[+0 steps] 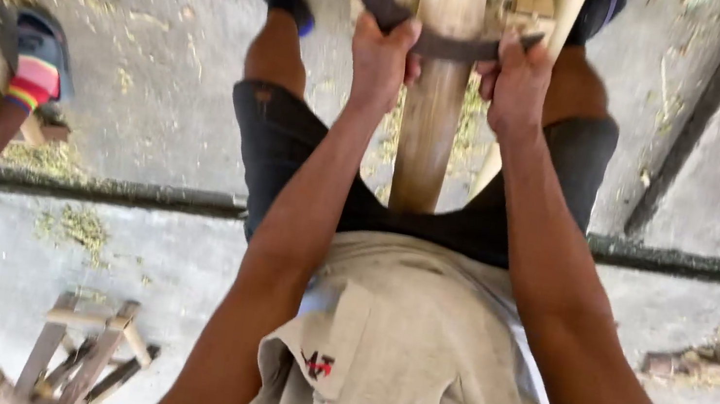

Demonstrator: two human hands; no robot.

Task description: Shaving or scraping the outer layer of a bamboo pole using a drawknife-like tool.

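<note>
Both hands' fingers, left (381,53) and right (517,82), clamped on dark blade (447,45) across bamboo pole (428,135).

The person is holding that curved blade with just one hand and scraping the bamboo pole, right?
Not quite. The head view shows both hands on the blade: the left hand grips one end and the right hand grips the other. The blade does lie across the bamboo pole, which runs between the person's knees.
</note>
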